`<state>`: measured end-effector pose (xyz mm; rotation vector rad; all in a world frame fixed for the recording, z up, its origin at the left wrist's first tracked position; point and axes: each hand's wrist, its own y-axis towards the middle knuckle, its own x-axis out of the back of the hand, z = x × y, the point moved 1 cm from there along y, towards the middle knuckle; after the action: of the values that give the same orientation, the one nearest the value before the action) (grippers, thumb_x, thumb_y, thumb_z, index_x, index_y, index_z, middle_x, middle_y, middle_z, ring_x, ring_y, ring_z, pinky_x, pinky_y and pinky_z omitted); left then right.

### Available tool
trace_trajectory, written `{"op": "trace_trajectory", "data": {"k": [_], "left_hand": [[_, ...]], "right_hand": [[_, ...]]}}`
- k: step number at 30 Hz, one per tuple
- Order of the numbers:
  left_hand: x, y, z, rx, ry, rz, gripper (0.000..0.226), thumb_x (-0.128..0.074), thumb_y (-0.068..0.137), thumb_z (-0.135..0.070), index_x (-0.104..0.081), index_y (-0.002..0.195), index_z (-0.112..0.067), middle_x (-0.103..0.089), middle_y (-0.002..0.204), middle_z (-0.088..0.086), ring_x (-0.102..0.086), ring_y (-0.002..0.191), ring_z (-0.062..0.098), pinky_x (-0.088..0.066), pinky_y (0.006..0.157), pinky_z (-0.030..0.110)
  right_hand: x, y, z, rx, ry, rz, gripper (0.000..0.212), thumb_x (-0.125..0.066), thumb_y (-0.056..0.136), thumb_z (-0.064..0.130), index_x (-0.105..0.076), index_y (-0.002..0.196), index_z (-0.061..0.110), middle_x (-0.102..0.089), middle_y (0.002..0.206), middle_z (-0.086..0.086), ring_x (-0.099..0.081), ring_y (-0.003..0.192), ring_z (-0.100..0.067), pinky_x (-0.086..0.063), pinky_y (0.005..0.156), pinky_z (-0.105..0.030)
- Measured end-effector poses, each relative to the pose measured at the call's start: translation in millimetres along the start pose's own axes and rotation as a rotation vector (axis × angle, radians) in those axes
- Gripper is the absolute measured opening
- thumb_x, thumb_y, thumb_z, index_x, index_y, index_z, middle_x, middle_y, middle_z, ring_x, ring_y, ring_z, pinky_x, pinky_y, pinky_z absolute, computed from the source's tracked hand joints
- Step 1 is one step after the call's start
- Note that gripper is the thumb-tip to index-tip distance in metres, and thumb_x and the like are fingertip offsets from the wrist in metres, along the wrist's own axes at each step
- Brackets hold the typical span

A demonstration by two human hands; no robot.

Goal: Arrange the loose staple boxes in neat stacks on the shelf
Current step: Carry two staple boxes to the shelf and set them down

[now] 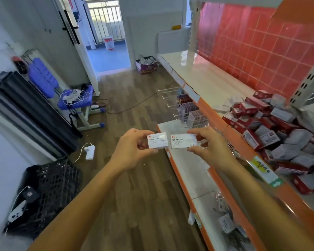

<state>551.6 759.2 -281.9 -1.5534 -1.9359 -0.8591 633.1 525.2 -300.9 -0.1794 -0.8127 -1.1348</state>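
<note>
Above the floor, left hand [132, 149] pinches a paper-clip box [157, 141]; right hand [209, 147] pinches a staples box [183, 141]. Loose boxes [272, 129] heaped on the shelf [212, 82].

A blue chair [49, 82] is seen at the left wall, and white cables [74, 96] are laid on its seat. Below the chair, nearer to the camera, a white power strip [90, 152] is placed on the wooden floor [143, 187]. A black crate [56, 187] is found further below it. Far behind the chair, a white bucket [109, 42] is seen through the open doorway, and a cardboard box [147, 66] is placed beside that doorway.
</note>
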Motion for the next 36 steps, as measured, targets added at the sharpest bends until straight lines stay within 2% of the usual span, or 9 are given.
{"op": "trace_trajectory", "data": {"k": [5,8,13,17,19,21,26,31,36], "left_hand": [[-3,79,22,-0.079,-0.033,0.104,0.046,-0.081,0.074,-0.029,-0.063,0.116,-0.031,-0.059,0.107,-0.01,-0.06,0.087,0.002,-0.047,0.07,0.005],[-12,124,33,-0.112,-0.05,0.134,0.046,-0.083,0.072,-0.022,-0.066,0.115,-0.026,-0.06,0.102,-0.008,-0.061,0.08,0.001,-0.046,0.068,0.004],[-32,209,44,-0.162,-0.055,0.189,0.047,-0.081,0.074,-0.019,-0.064,0.117,-0.026,-0.059,0.105,-0.008,-0.061,0.08,0.002,-0.048,0.068,0.007],[-47,286,51,-0.186,-0.055,0.22,0.052,-0.082,0.074,-0.018,-0.062,0.121,-0.021,-0.059,0.111,-0.005,-0.062,0.084,0.003,-0.05,0.07,0.009],[-52,322,54,-0.186,-0.039,0.243,0.05,-0.081,0.074,-0.018,-0.062,0.121,-0.022,-0.059,0.111,-0.005,-0.061,0.084,0.002,-0.049,0.069,0.006],[-56,356,54,-0.2,-0.019,0.251,0.048,-0.081,0.075,-0.018,-0.063,0.119,-0.023,-0.059,0.11,-0.005,-0.061,0.083,0.001,-0.048,0.068,0.005],[-80,427,43,-0.254,-0.041,0.299,0.046,-0.08,0.076,-0.019,-0.063,0.119,-0.025,-0.06,0.109,-0.006,-0.059,0.078,-0.005,-0.049,0.069,0.004],[-119,493,33,-0.308,-0.057,0.415,0.053,-0.079,0.076,-0.016,-0.059,0.126,-0.016,-0.06,0.113,-0.006,-0.059,0.071,-0.008,-0.048,0.066,0.002],[-162,556,22,-0.428,-0.039,0.534,0.053,-0.079,0.076,-0.015,-0.059,0.125,-0.018,-0.06,0.119,0.0,-0.065,0.08,0.005,-0.053,0.066,0.012]], "right_hand": [[-8,57,-21,-0.091,-0.046,-0.04,0.047,-0.079,0.075,0.021,-0.062,0.118,0.025,-0.055,0.107,0.009,-0.049,0.092,0.005,-0.045,0.073,-0.014],[-10,90,-35,-0.121,-0.055,-0.065,0.043,-0.077,0.076,0.021,-0.063,0.116,0.024,-0.057,0.107,0.007,-0.049,0.091,-0.001,-0.041,0.073,-0.015],[-10,146,-63,-0.178,-0.056,-0.129,0.041,-0.079,0.074,0.018,-0.065,0.112,0.026,-0.051,0.094,0.02,-0.052,0.09,-0.003,-0.045,0.073,-0.016],[-7,202,-99,-0.25,-0.022,-0.195,0.045,-0.079,0.074,0.015,-0.064,0.115,0.024,-0.054,0.097,0.008,-0.053,0.086,-0.003,-0.042,0.071,-0.009],[-5,228,-112,-0.281,-0.005,-0.223,0.045,-0.079,0.073,0.012,-0.064,0.115,0.023,-0.055,0.097,0.004,-0.054,0.082,-0.007,-0.045,0.07,-0.014],[-3,253,-122,-0.306,0.002,-0.243,0.044,-0.079,0.073,0.012,-0.064,0.112,0.026,-0.056,0.097,0.005,-0.055,0.076,-0.008,-0.048,0.068,-0.018],[8,300,-155,-0.391,-0.052,-0.296,0.045,-0.078,0.074,0.014,-0.064,0.115,0.026,-0.055,0.097,0.004,-0.051,0.066,-0.004,-0.039,0.063,-0.005],[26,323,-185,-0.512,-0.109,-0.386,0.045,-0.079,0.074,0.012,-0.064,0.115,0.022,-0.054,0.095,0.001,-0.049,0.067,-0.004,-0.037,0.066,-0.01],[37,341,-212,-0.641,-0.144,-0.48,0.045,-0.079,0.074,0.013,-0.064,0.116,0.021,-0.054,0.098,0.003,-0.049,0.065,-0.005,-0.038,0.062,-0.006]]}}
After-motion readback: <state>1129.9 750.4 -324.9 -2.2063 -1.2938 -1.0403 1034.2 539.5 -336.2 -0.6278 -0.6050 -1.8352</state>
